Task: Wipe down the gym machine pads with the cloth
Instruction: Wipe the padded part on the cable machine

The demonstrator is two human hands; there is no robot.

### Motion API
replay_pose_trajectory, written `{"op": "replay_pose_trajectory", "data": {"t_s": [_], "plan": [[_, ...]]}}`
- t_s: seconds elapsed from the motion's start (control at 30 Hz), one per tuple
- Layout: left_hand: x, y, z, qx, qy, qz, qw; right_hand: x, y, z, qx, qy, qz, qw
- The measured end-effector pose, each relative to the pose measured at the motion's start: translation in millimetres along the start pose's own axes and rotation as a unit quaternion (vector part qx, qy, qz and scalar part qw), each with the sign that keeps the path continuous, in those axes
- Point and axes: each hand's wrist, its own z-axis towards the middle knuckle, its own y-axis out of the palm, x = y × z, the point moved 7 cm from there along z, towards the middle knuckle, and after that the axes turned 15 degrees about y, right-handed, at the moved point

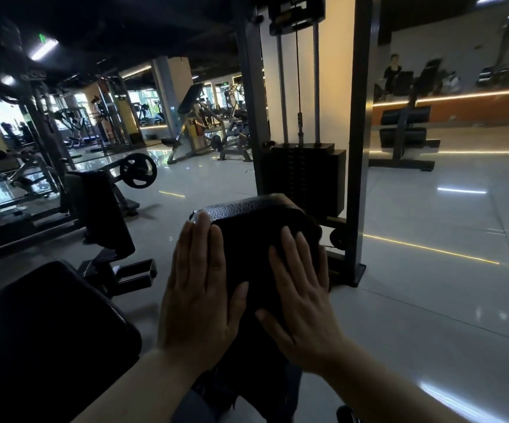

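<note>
A black textured pad (pixel 247 207) of the gym machine stands in front of me, its far end glossy. A dark cloth (pixel 253 257) is draped over the near part of the pad and hangs down toward me. My left hand (pixel 200 294) lies flat on the cloth's left side, fingers together, fingertips reaching the pad's left edge. My right hand (pixel 300 303) presses flat on the cloth's right side, fingers spread. Neither hand grips the cloth; both palms rest on it.
A second black pad (pixel 49 331) sits at lower left. The weight stack (pixel 303 175) and steel frame post (pixel 358 148) rise just behind the pad. Another machine with a plate (pixel 138 170) stands left. Glossy tile floor (pixel 430 270) opens to the right.
</note>
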Motion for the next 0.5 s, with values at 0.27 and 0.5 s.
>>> {"op": "replay_pose_trajectory", "data": {"t_s": [0.27,0.5], "plan": [[-0.6,2.0,-1.0,0.016,-0.004,-0.011,1.0,-11.2,-29.7,73.0,0.072,0.056,0.108,0.99],[-1.0,2.2,-3.5,-0.008,-0.012,-0.012,1.0,-2.5,-7.1,21.2,0.063,0.057,0.105,0.991]]}}
